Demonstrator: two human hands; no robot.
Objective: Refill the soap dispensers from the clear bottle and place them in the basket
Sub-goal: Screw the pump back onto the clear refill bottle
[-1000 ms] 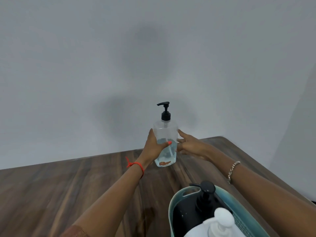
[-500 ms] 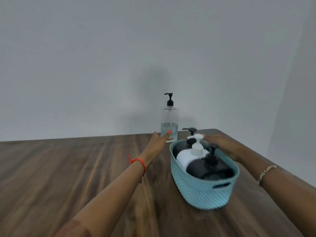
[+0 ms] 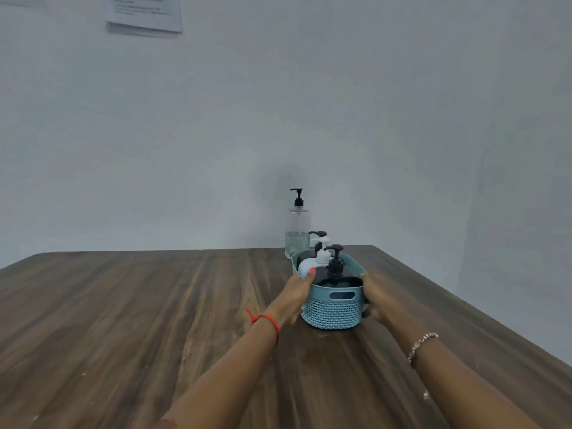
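Gripping the blue basket (image 3: pixel 332 308) from both sides; left hand (image 3: pixel 294 297) wrapping its left wall with the thumb hooking over the rim, right hand (image 3: pixel 376 297) pressing flat against the right wall, fingers curling round behind where hidden; both hands closing on the basket rather than spreading or pinching. Resting between the two palms on the wooden table (image 3: pixel 139 320), or perhaps just lifting, impossible to tell which. Carrying three dispensers upright inside: a black one (image 3: pixel 335 272) nearest the wrists, a white one (image 3: pixel 309 264) just beyond the left thumb, another black pump (image 3: pixel 318 235) poking up behind them. Standing just past the far end of the basket, beyond the fingertips and against the wall: the clear bottle (image 3: pixel 297 233), pump on, holding only a little liquid at the bottom.

Having let go of the clear bottle a moment ago, both hands now shifting back onto the basket; left hand leaving the bottle last, right hand already coming across the pumps half a second back. Suggesting refilling finished and all dispensers stowed; judging the task nearly complete, with only settling or moving the basket remaining. Watching for the tall pumps tipping if dragging the basket quickly.
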